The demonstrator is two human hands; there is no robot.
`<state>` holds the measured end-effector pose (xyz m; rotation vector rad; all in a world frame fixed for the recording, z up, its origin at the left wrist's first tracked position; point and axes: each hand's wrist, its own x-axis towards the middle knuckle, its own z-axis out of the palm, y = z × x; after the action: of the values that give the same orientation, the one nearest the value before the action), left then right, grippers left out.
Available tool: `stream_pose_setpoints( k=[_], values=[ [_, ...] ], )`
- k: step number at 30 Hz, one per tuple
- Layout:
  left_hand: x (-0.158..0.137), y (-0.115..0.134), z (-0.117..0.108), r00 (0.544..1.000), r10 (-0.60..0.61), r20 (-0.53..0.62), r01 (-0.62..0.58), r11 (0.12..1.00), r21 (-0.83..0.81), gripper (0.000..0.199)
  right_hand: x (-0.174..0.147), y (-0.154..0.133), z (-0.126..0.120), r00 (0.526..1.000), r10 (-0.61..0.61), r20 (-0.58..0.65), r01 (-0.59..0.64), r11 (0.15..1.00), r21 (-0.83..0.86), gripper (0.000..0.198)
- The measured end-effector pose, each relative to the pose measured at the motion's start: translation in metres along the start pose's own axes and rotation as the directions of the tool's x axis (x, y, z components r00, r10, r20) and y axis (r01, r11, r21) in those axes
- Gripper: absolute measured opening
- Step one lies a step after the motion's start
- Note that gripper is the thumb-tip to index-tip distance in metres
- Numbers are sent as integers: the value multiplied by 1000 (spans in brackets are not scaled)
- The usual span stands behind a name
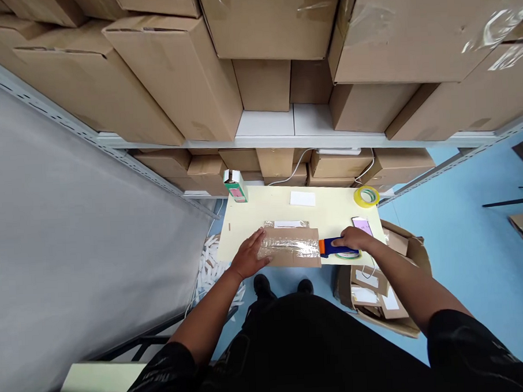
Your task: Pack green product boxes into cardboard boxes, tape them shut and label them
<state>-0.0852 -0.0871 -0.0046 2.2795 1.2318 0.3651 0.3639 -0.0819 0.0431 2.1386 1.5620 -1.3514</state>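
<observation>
A flat brown cardboard box (pixel 285 258) lies at the front edge of a pale yellow table (pixel 254 216), with shiny clear tape across its top. My left hand (pixel 249 254) rests on the box's left end, thumb and fingers spread over it. In my right hand (pixel 352 239) is a blue tape dispenser (pixel 333 248) with an orange front, which meets the box's right edge. Behind the box lies another taped package (pixel 286 224) with a white label, partly covered by the box.
A yellow tape roll (pixel 366 196), a phone (pixel 361 224), a white paper (pixel 302 198) and a green-and-white carton (pixel 235 186) are on the table. Right of it stands a large open carton (pixel 415 258) of packages. Shelves (pixel 267 123) of boxes rise behind; paper strips (pixel 210 267) lie at left.
</observation>
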Motion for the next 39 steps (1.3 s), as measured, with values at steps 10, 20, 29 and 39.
stream_pose_setpoints(
  k=[10,20,29,39],
  values=[
    [0,-2,1,999,-23,36,25,998,-50,96,-20,51,41,951,292,-102,-251,921,296,54],
    [-3,-3,-4,998,66,15,-65,997,-43,66,0,23,106,804,-53,-592,-175,931,-320,51],
    [-5,11,3,973,-228,-43,201,922,-331,81,-2,26,128,717,-52,-695,8,998,-67,53],
    [14,47,-34,904,-427,18,392,812,-432,43,-45,-69,99,892,-137,-430,282,913,294,48]
  ],
)
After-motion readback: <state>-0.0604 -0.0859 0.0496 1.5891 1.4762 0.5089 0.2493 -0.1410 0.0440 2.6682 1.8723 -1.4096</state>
